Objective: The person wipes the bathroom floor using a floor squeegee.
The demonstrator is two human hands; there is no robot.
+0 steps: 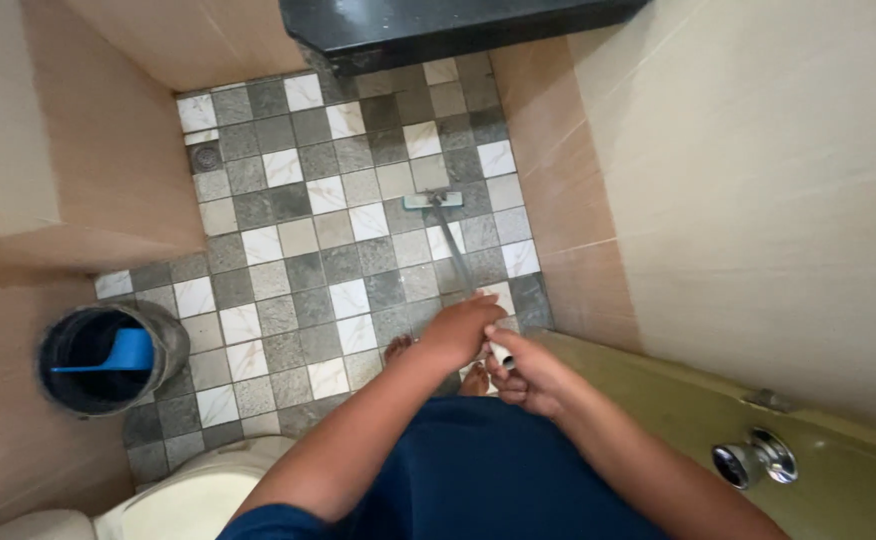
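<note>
A long-handled floor wiper [451, 240] stands on the checked tile floor [298, 250], its pale head [432, 199] flat on the tiles ahead of me. My left hand [461, 329] wraps the handle near its top. Just below it, my right hand [528, 375] grips the white handle end. Both arms reach forward over my dark blue clothing, and my bare feet show under the hands.
A dark bucket [108, 357] holding a blue scoop [123, 353] stands at the left wall. A white toilet [178, 495] is at the bottom left. A round floor drain [206, 157] sits in the far corner. An olive door with a metal knob [755, 459] is at the right, a black counter [438, 25] above.
</note>
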